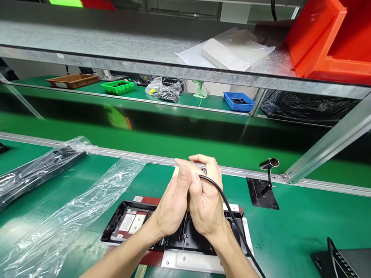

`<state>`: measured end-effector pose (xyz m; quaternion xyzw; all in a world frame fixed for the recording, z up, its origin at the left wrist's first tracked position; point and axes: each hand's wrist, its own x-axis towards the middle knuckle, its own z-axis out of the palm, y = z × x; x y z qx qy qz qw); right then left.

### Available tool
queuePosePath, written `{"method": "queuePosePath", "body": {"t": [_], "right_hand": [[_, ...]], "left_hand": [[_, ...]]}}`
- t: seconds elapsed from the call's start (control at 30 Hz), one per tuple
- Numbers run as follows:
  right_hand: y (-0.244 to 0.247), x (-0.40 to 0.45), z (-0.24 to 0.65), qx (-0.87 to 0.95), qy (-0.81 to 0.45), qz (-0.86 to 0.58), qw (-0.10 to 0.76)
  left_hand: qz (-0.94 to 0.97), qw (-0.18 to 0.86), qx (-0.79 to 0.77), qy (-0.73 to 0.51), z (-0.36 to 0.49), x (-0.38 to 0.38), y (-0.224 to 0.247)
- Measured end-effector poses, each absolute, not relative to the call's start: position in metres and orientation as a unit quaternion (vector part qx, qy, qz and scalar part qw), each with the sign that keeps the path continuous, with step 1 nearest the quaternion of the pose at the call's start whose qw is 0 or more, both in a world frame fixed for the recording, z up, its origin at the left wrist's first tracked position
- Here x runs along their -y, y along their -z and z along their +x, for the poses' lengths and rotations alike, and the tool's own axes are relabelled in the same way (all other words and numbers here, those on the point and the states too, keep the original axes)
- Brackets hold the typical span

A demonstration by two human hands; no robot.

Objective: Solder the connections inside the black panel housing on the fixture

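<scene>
My left hand (173,201) and my right hand (206,201) are pressed close together in front of me, above a black plastic housing (175,242). The fingers of both are closed. From between them a black cable (238,230) emerges and runs over my right wrist to the lower right. Its end is hidden in my grip. A small round dark part (204,171) shows by my right fingers; I cannot make out what it is. Under my hands, the housing lies open side up on a red and white fixture (193,261). A white label is visible inside its left end.
Clear plastic sleeves (82,216) lie to the left, one around a long dark part (27,173). A black stand with a metal tube (269,163) is at the back right. A black panel (355,275) lies right. Overhead is a shelf with a red bin (349,65).
</scene>
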<state>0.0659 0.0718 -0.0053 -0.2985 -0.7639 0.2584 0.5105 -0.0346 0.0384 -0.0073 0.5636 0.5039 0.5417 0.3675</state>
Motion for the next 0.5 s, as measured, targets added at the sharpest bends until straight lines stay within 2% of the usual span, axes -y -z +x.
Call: {"method": "queuePosePath", "body": {"t": [0.23, 0.5], "right_hand": [[0.0039, -0.0705, 0.0668, 0.774, -0.238, -0.306, 0.501], [-0.0012, -0.0723, 0.0670, 0.775, -0.237, -0.269, 0.521]], "left_hand": [[0.516, 0.327, -0.522, -0.595, -0.0252, -0.0390, 0.0016], [0.531, 0.333, -0.493, -0.603, -0.0241, -0.0401, 0.0050]]}}
